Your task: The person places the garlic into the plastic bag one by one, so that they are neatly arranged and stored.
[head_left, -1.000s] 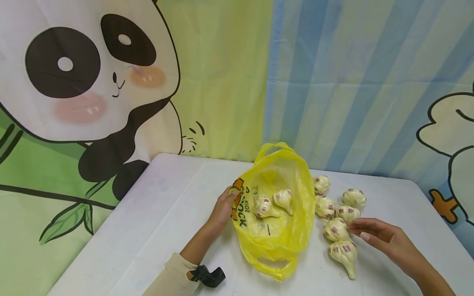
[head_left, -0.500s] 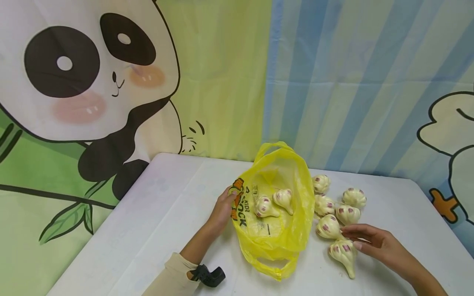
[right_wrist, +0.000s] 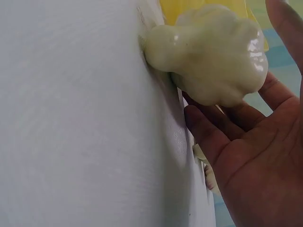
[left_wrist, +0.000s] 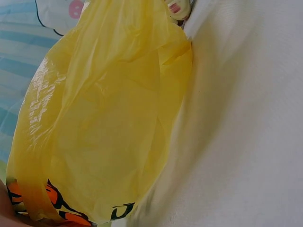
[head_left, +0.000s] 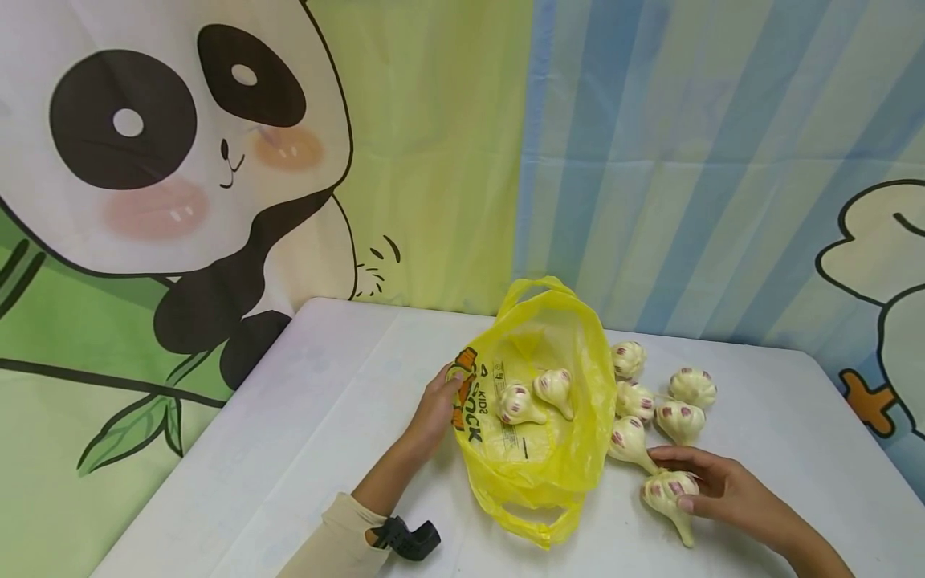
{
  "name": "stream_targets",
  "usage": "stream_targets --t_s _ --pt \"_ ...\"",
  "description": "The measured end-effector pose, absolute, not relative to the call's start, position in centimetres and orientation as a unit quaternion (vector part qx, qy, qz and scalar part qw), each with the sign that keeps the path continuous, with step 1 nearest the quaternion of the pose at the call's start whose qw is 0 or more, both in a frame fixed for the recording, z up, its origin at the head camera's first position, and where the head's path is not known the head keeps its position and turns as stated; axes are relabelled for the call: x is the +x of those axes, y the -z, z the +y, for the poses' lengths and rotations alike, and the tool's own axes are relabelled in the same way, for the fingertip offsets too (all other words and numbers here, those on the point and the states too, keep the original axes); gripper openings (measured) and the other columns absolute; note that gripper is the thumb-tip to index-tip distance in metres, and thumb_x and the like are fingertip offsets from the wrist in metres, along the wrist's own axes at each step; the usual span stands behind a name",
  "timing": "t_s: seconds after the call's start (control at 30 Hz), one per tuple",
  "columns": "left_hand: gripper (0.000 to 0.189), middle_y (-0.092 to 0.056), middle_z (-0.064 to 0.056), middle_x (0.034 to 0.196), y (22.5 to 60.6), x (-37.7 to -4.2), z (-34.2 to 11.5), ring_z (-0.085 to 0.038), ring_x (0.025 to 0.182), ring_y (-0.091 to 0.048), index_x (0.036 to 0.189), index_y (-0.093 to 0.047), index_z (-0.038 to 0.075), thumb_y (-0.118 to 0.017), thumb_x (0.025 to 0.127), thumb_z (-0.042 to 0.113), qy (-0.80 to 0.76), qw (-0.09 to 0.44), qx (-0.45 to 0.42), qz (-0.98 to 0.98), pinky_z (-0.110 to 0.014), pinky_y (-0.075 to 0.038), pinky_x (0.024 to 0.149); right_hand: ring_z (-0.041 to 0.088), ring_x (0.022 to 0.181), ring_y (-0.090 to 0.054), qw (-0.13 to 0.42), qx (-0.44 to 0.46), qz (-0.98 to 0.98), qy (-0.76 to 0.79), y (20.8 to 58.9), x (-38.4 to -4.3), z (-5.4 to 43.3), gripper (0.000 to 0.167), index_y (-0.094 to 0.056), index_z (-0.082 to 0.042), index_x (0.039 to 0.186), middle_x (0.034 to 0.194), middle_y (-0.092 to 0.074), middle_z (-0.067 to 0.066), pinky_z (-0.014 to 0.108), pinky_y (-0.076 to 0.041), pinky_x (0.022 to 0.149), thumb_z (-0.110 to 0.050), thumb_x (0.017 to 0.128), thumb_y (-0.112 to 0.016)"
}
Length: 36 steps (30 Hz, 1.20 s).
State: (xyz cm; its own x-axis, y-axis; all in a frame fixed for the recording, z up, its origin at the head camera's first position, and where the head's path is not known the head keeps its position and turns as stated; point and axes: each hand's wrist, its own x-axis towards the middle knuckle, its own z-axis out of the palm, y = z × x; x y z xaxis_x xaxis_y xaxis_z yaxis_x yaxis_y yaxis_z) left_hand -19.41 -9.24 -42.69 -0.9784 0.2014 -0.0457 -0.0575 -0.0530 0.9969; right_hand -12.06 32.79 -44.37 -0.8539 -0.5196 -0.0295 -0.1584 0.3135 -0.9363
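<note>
"Looking at the head view's lower right, which hand is nearer the lowest garlic bulb (head_left: pixel 665 491)?"

"The right hand (head_left: pixel 723 488). It extends from the lower-right corner, fingers spread loosely around the bulb, thumb just apart from it in the right wrist view."

"And the bulb's long axis?"

"Its neck points to the bottom edge, slightly right. The yellow plastic bag (head_left: pixel 552 474) lies to its left, near mid-frame, its printed edge pinched by the left hand (head_left: pixel 433 411)."
</note>
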Motion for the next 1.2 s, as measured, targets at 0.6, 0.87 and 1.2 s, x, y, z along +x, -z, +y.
stream_targets --t_s 0.6,0.87,1.2 --pt "0.053 -0.039 -0.015 0.148 42.73 -19.43 -9.17 -0.032 0.143 -0.018 0.152 -0.027 0.006 -0.034 0.106 0.031 -0.719 0.079 0.051 0.689 -0.052 -0.008 0.115 0.006 0.098 -0.057 0.202 -0.193 0.804 0.525 44.31 -11.98 33.44 0.033 -0.058 0.003 0.130 0.123 -0.064 -0.005 0.028 -0.052 0.075 -0.008 0.099 -0.055" --pt "0.050 -0.049 -0.020 0.133 42.61 -19.31 -9.22 -0.033 0.130 -0.038 0.150 -0.032 0.007 -0.033 0.107 0.031 -0.726 0.082 0.057 0.681 -0.050 -0.019 0.112 0.000 0.103 -0.056 0.196 -0.190 0.809 0.521 44.30 -11.96 33.47 0.033 -0.059 0.003 0.130 0.124 -0.065 -0.005 0.026 -0.052 0.077 -0.008 0.099 -0.056" --pt "0.050 -0.052 -0.023 0.123 42.55 -19.28 -9.28 -0.036 0.119 -0.046 0.150 -0.032 0.007 -0.033 0.107 0.032 -0.728 0.080 0.062 0.678 -0.047 -0.026 0.109 -0.001 0.099 -0.057 0.197 -0.157 0.826 0.505 44.01 -11.98 33.19 0.035 -0.059 0.006 0.127 0.119 -0.065 -0.014 0.024 -0.052 0.077 -0.013 0.098 -0.058"
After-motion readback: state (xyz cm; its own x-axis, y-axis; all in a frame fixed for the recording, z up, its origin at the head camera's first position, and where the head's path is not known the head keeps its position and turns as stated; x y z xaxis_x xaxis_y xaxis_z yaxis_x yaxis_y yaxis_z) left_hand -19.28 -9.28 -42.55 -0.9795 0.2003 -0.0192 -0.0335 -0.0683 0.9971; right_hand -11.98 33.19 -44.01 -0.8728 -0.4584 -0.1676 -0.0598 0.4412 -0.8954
